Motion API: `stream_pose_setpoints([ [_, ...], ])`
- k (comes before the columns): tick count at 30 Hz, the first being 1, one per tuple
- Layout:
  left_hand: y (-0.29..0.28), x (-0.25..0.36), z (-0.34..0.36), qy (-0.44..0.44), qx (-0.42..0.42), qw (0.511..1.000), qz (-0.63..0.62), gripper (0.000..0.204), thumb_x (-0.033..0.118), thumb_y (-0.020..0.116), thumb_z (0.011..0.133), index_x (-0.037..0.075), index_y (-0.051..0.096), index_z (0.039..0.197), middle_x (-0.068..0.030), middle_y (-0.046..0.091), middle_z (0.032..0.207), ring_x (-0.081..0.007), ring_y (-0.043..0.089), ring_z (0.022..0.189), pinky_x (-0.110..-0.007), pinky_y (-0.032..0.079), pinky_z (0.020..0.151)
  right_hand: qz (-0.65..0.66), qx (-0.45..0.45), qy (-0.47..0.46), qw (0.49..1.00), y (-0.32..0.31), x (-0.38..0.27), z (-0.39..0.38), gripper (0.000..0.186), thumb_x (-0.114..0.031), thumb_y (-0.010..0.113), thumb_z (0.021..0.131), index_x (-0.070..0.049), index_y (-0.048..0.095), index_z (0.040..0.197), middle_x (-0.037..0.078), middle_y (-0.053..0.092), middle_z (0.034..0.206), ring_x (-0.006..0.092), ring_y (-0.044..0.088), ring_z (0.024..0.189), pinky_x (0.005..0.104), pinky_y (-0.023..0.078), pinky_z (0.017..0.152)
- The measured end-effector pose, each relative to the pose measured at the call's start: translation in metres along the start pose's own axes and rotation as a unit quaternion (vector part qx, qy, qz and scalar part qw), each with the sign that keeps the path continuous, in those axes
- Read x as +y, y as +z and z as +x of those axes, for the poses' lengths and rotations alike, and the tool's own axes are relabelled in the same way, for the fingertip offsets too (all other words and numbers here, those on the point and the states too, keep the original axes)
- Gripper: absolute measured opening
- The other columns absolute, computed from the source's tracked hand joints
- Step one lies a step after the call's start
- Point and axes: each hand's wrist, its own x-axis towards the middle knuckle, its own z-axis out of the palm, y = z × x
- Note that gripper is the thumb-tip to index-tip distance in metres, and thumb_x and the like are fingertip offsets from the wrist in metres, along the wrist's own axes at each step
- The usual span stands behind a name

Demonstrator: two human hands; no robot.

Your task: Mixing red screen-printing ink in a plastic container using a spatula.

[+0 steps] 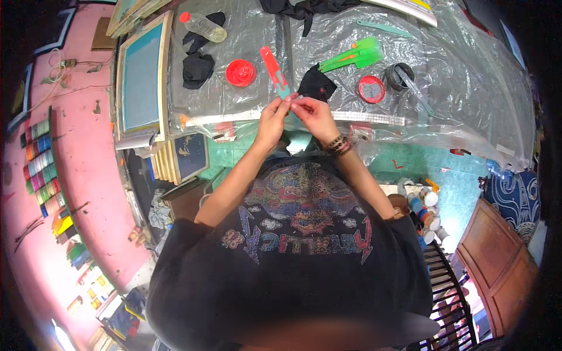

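In front of my chest, over the table's near edge, both hands meet at the fingertips. My left hand point(274, 119) is closed at the lower end of a paint spatula point(273, 67), whose teal blade is smeared red and points away from me. My right hand point(317, 119) pinches its thumb and fingers beside the left fingertips; what is in that pinch is too small to make out. Just beyond it lies a black cloth point(318, 85) with a red spot. Left of the spatula stands an open tub of red paint point(240, 73).
Clear plastic sheeting point(468, 88) covers the table. On it lie a red-rimmed lid point(370, 89), a dark tin point(399, 76) with a spatula, green spatulas point(366, 52), a bottle point(203, 27) and black rags point(198, 71). A framed screen point(142, 73) is at left; paint containers point(429, 216) stand lower right.
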Motion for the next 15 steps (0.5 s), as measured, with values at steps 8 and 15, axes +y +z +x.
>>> stream_pose_setpoints([
  [8,-0.061,0.005,-0.027,0.011,0.081,0.996,-0.031,0.041,0.037,0.049,0.107,0.003,0.061,0.126,-0.0076,0.071,0.102,-0.0156,0.064,0.096,-0.031,0.047,0.081,-0.572,0.241,-0.051,0.782,-0.03,-0.003,0.037,0.043,-0.045,0.072,0.087,-0.006,0.067,0.106,0.015,0.07,0.095,0.036,0.069,0.087,0.0488,0.056,0.07],
  [15,-0.07,0.024,-0.045,0.027,0.081,0.995,-0.048,0.037,0.034,0.048,0.108,0.002,0.06,0.123,-0.0027,0.063,0.085,-0.0144,0.061,0.085,-0.028,0.045,0.078,-0.648,0.154,0.047,0.744,-0.044,0.024,0.056,0.045,-0.042,0.078,0.081,-0.005,0.068,0.104,0.016,0.069,0.097,0.0353,0.071,0.089,0.0478,0.057,0.073],
])
